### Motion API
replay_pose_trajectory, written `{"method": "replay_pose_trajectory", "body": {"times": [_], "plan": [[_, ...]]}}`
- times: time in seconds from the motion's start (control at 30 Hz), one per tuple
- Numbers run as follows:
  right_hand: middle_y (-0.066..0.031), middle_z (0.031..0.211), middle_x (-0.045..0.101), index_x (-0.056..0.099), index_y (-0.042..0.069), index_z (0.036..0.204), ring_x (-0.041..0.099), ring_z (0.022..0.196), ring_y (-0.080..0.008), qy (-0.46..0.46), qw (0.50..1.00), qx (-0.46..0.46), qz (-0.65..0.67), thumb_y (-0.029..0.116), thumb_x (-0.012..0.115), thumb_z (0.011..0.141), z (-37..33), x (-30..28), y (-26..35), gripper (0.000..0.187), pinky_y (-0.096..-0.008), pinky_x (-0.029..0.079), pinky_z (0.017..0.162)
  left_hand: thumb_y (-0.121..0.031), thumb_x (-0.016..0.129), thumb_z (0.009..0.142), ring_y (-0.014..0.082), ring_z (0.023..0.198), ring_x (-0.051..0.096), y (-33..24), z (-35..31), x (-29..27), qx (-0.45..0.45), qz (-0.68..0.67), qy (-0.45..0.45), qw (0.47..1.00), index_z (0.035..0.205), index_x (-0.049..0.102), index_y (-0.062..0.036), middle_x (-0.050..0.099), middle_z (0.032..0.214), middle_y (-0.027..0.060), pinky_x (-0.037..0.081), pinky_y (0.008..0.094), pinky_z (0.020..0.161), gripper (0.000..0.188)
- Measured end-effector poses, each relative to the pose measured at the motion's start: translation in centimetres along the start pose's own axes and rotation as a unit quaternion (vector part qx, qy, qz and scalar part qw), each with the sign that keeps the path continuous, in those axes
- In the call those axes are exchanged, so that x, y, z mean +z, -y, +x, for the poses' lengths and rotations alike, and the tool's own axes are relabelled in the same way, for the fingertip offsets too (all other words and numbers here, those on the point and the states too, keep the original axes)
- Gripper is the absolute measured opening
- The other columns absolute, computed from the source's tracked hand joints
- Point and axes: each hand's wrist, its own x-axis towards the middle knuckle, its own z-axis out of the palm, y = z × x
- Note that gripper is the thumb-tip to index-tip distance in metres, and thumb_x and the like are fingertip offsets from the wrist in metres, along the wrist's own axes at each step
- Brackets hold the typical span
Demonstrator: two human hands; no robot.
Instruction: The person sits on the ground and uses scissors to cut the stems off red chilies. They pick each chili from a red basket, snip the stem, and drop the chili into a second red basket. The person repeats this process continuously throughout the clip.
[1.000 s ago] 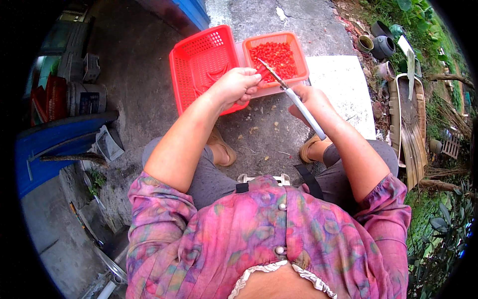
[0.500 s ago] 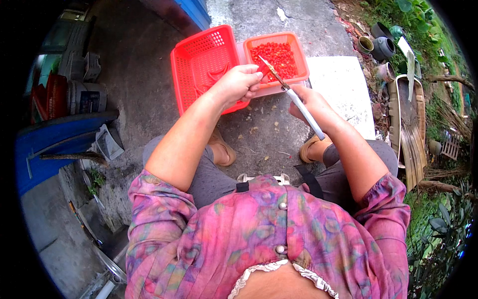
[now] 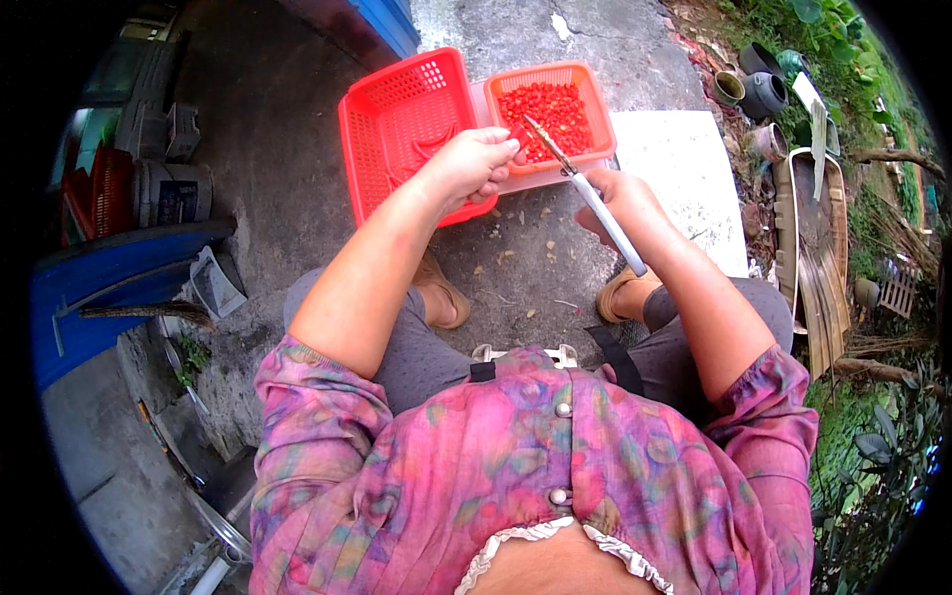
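Observation:
My left hand (image 3: 468,167) is closed, pinching a red chili pepper (image 3: 518,135) that pokes out past the fingertips. My right hand (image 3: 625,210) grips scissors with pale grey-white handles (image 3: 609,228); their blades (image 3: 548,141) point up and left, close beside the pepper. Below the blades sits a small orange-red basket (image 3: 601,111) full of chopped red chili pieces (image 3: 555,107). A larger red perforated basket (image 3: 359,159) stands to its left, with several whole chili peppers (image 3: 434,145) in it, partly hidden by my left hand and wrist.
A white board (image 3: 684,178) lies right of the small basket. Pots (image 3: 764,94) and a long tan trough (image 3: 788,228) line the right edge, by plants. At left are a blue panel (image 3: 119,288) and a white bucket (image 3: 177,193). My sandalled feet rest on the concrete.
The scissor blades have shifted slightly right, and their tips now sit a little farther from my left fingers. Both hands stay in nearly the same place.

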Motion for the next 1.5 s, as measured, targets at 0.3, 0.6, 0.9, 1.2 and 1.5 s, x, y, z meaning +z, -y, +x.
{"method": "replay_pose_trajectory", "body": {"times": [0.3, 0.6, 0.9, 1.2, 1.5], "plan": [[-0.0174, 0.079, 0.062, 0.057, 0.002, 0.097, 0.064, 0.074, -0.026, -0.024, 0.996, -0.075, 0.047, 0.012, 0.064, 0.069, 0.5, 0.7, -1.5, 0.03, -0.0376, 0.048, 0.065, -0.02, 0.046, 0.096, 0.003, 0.044, 0.028, 0.4, 0.2, 0.4, 0.028, -0.046, 0.081, 0.995, 0.09, 0.056, -0.0061, 0.034, 0.056, -0.0065, 0.023, 0.0173, 0.039, 0.018], [-0.0024, 0.061, 0.054, 0.057, 0.003, 0.092, 0.053, 0.052, -0.0094, 0.019, 1.0, -0.003, -0.015, 0.004, 0.062, 0.073, -0.3, -0.5, 0.7, 0.02, -0.0266, 0.04, 0.045, -0.02, 0.047, 0.095, 0.003, 0.044, 0.028, 0.3, 0.5, 0.0, 0.008, -0.006, 0.047, 0.999, 0.085, 0.055, -0.0059, 0.035, 0.056, -0.0066, 0.023, 0.0179, 0.038, 0.019], [-0.0183, 0.079, 0.063, 0.058, 0.002, 0.097, 0.064, 0.077, -0.0305, -0.026, 0.998, -0.049, -0.013, 0.012, 0.065, 0.068, 0.6, 0.2, -1.6, 0.031, -0.0382, 0.048, 0.068, -0.012, 0.045, 0.094, 0.0056, 0.047, 0.039, 0.3, 0.6, 0.0, 0.021, -0.042, 0.029, 0.998, 0.087, 0.054, -0.0058, 0.046, 0.061, -0.003, 0.029, 0.0188, 0.04, 0.014], [-0.0184, 0.077, 0.063, 0.059, 0.002, 0.092, 0.064, 0.075, -0.0312, -0.019, 0.998, -0.059, -0.015, 0.012, 0.065, 0.068, -0.1, -0.1, -0.2, 0.027, -0.0389, 0.048, 0.065, -0.014, 0.045, 0.094, 0.0058, 0.043, 0.04, 0.2, 0.1, 0.3, 0.05, 0.01, 0.059, 0.997, 0.084, 0.057, -0.0036, 0.047, 0.058, -0.002, 0.032, 0.0186, 0.039, 0.019], [-0.0026, 0.061, 0.054, 0.056, 0.004, 0.098, 0.053, 0.051, -0.0099, -0.003, 1.0, 0.0, -0.002, 0.004, 0.06, 0.075, 0.2, -0.3, -0.2, 0.024, -0.0268, 0.041, 0.044, -0.017, 0.046, 0.095, 0.0055, 0.04, 0.033, 0.3, 0.5, -0.2, 0.054, 0.029, 0.011, 0.998, 0.082, 0.054, -0.0052, 0.042, 0.055, -0.0033, 0.027, 0.019, 0.037, 0.02]]}}
